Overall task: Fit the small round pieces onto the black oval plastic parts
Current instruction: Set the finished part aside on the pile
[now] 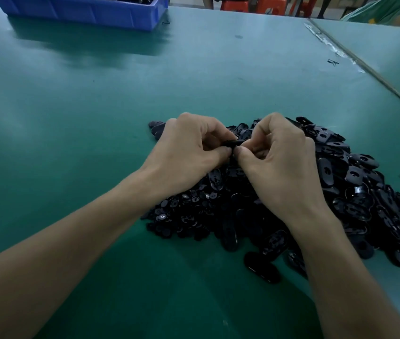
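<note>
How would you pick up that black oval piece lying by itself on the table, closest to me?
The lone oval piece lies flat on the green table, just off the pile, long and narrow. I'd come from above and pinch its two long edges near the middle, thumb on one, fingers on the other. The narrow width suits a pinch, and the left side is bare table.

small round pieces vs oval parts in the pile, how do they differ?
Shape: the small round pieces are discs; the oval parts are elongated.
Size: round pieces look clearly smaller than oval parts.
Place: round pieces cluster at the pile's near-left edge, below the left hand; oval parts fill the middle and right, past the right hand.
Detail: several oval parts show a keyhole-like cutout; some round pieces show a pale centre.
Shared: both black, loose on the green table.
</note>
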### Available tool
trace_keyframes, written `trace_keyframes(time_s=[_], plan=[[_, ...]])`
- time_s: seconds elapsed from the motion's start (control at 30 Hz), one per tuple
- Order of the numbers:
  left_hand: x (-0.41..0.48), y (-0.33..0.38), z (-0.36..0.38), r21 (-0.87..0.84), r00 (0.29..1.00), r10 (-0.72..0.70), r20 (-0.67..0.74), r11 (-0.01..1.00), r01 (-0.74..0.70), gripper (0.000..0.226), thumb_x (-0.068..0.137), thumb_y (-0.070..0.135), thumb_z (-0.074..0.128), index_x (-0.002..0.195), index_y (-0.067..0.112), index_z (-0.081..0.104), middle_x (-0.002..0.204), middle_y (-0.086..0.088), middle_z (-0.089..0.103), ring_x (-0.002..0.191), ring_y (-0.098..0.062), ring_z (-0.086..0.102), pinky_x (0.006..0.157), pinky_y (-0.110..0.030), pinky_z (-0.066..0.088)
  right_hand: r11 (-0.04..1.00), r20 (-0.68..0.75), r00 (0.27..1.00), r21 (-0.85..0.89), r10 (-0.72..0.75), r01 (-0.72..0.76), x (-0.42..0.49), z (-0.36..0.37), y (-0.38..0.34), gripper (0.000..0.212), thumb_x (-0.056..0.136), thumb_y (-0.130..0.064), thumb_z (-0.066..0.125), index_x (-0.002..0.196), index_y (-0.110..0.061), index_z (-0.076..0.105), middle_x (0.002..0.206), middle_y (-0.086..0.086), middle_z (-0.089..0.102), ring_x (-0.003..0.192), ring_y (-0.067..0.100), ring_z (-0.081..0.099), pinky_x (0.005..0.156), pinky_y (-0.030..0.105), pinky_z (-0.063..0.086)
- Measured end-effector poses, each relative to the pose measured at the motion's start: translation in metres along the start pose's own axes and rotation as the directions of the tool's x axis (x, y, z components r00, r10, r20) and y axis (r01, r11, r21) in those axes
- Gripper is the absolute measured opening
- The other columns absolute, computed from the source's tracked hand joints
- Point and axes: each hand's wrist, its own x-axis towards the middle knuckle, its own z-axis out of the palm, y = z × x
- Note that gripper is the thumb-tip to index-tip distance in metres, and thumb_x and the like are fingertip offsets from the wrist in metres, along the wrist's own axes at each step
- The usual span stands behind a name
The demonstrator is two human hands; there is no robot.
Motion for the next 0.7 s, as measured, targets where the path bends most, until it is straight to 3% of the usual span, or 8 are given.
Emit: trace_keyframes(time_s=[0.2, 0.43, 0.7], plan=[[-0.0039, 0.0007, 0.0032, 0.175, 0.993, 0.121, -0.003, 0.977, -0.119, 0.020, 0.082, 0.012, 0.071, 0.096, 0.024, 0.076, 0.076, 0.012, 0.073, 0.071, -0.001, 0.068, 0.069, -0.020, 0.054, 1.000, 0.051, 0.998, 0.002, 0.026, -0.026, -0.0010, 0.0022, 0.0037, 0.029, 0.082, -0.017, 0.071, 0.069, -0.027, 0.047, 0.069, -0.006, 0.062, 0.077, 0.024, 0.059, 0.063, 0.032, 0.043], [0.0026, -0.0019, -0.0059, 0.099, 0.995, 0.074, 0.062, 0.992, -0.080, 0.020, 0.082, 0.013, 0.073, 0.090, 0.031, 0.073, 0.076, 0.012, 0.074, 0.072, -0.002, 0.070, 0.074, -0.026, 0.058, 0.996, 0.007, 0.999, 0.067, 0.051, -0.052, 0.0024, -0.0020, 0.0031, 0.036, 0.076, -0.019, 0.083, 0.066, -0.025, 0.049, 0.068, -0.004, 0.068, 0.066, 0.015, 0.067, 0.063, 0.039, 0.056], [0.0032, -0.0068, -0.0048, 0.086, 0.991, 0.066, 0.116, 0.993, -0.076, 0.020, 0.086, 0.013, 0.072, 0.091, 0.032, 0.071, 0.078, 0.012, 0.075, 0.073, -0.003, 0.071, 0.077, -0.032, 0.058, 1.000, 0.035, 0.999, 0.018, 0.009, -0.009, 0.0016, -0.0028, 0.0078, 0.030, 0.074, -0.022, 0.085, 0.068, -0.022, 0.056, 0.062, -0.012, 0.064, 0.063, 0.006, 0.064, 0.064, 0.030, 0.054]])
